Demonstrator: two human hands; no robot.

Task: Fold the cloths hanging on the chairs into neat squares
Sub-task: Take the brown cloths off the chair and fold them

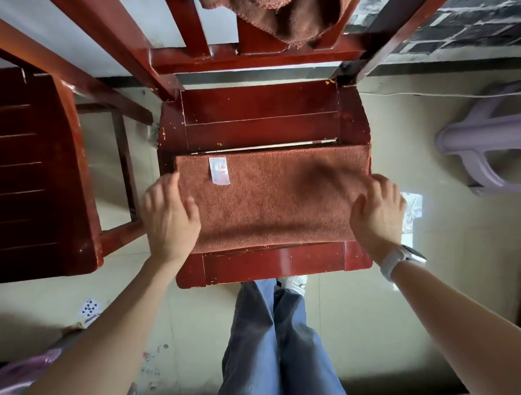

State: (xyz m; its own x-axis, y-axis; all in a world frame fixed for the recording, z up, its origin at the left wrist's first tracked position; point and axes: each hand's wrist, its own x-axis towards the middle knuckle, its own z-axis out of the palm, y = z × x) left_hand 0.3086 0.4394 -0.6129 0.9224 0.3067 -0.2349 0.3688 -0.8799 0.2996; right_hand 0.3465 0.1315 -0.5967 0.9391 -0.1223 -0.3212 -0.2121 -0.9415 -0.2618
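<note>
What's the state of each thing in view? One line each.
Cloth on seat: folded into a flat rectangle, label up, not yet square.
Cloth on chair back: hanging, bunched, unfolded.
Left hand: flat on the cloth's left end.
Right hand: flat on the cloth's right end.
Stool: tipped on its side.

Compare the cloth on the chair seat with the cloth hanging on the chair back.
The cloth on the seat lies flat as a smooth, wide rectangle; the cloth on the chair back hangs bunched and rumpled. The seat cloth shows a white label; none shows on the hanging one. Both hands, left hand and right hand, rest at the seat cloth's ends; the hanging one is untouched. Both are reddish-brown terry.
</note>
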